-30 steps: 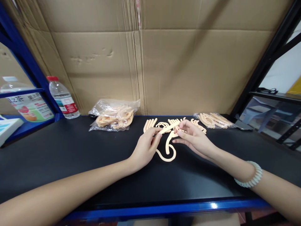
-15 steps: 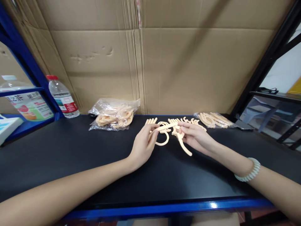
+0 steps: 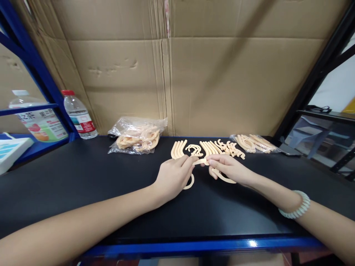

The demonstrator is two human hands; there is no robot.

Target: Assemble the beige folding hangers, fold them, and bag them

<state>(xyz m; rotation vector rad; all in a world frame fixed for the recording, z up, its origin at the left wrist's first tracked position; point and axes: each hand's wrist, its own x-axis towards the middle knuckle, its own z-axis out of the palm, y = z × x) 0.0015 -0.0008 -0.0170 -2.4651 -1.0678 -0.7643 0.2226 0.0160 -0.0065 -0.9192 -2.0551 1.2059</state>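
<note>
Head view: black shelf [image 3: 83,184], middle, near back edge
Left hand [image 3: 173,177]: closed on curved beige strip [image 3: 200,162], left end
Right hand [image 3: 226,168]: closed on right end
Strip axis: left-right, spanned between both hands equally

hands: left [image 3: 173,177] and right [image 3: 226,168] now nearer, lower over tabletop [image 3: 83,184] | beige hook piece [image 3: 200,161]: pulled nearer, away from far row [image 3: 210,147]
</note>
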